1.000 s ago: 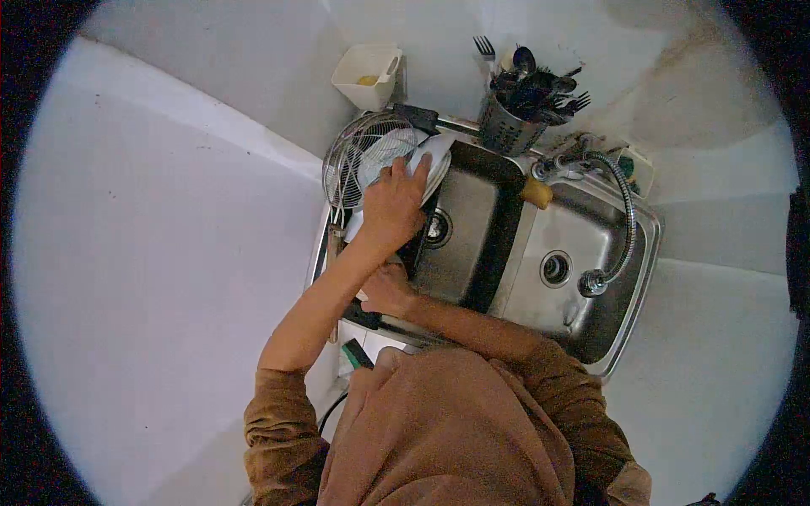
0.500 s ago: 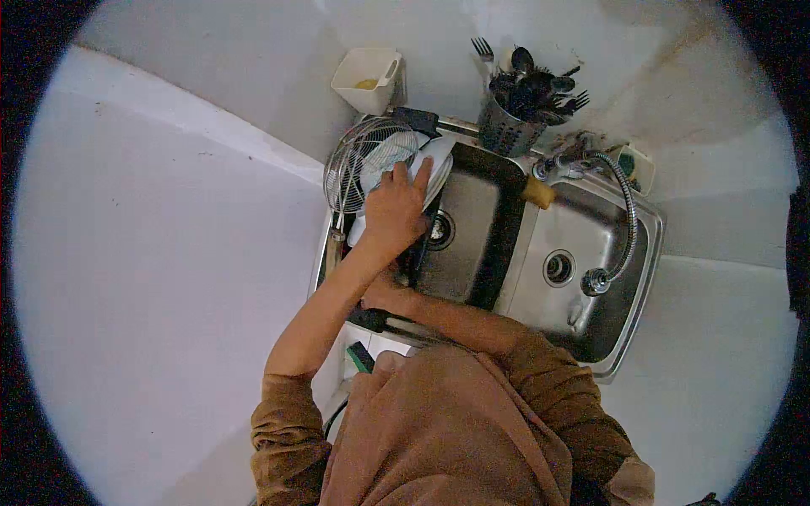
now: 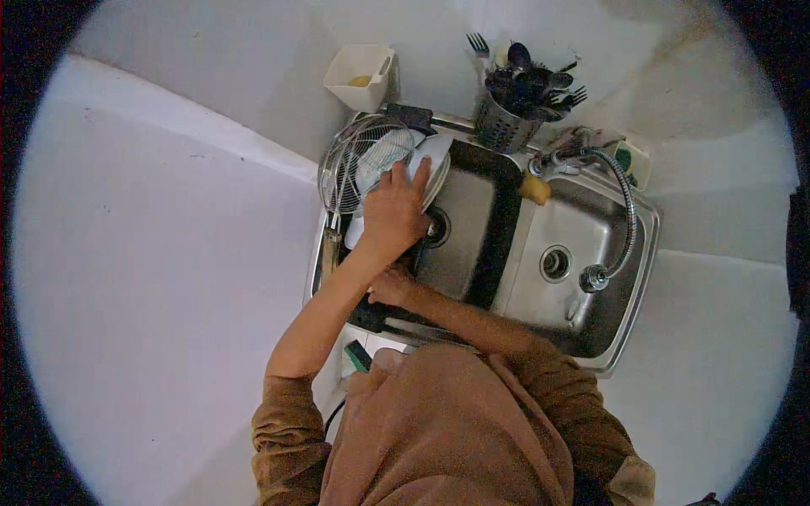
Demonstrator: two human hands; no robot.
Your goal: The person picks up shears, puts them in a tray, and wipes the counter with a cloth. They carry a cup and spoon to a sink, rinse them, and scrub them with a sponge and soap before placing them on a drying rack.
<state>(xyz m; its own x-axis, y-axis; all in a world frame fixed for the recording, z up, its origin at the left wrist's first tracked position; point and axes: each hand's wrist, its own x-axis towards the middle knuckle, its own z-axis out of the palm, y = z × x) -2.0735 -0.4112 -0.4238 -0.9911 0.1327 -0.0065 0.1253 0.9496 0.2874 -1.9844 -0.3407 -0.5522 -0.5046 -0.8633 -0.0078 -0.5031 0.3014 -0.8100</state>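
Observation:
My left hand (image 3: 394,211) reaches over the dish pile at the left of the sink. Its fingers are spread and rest on a white dish (image 3: 432,153) that stands tilted. Beside that dish lies a pale, striped-looking item (image 3: 386,160), partly inside a round wire strainer (image 3: 337,181). Below my left wrist, my right hand (image 3: 391,285) is low among dark cookware at the near left of the basin. Its fingers are mostly hidden by my left forearm and shadow, so what they touch does not show.
The double sink has a left basin (image 3: 460,244) and a right basin (image 3: 582,223) with a flexible faucet (image 3: 630,211). A cutlery holder (image 3: 504,122), a white container (image 3: 361,80) and a yellow sponge (image 3: 534,189) stand or lie around them. A green scrub sponge (image 3: 358,355) lies near me.
The view has shifted slightly. My right hand has moved up a little under my left forearm. My left hand stays on the white dish.

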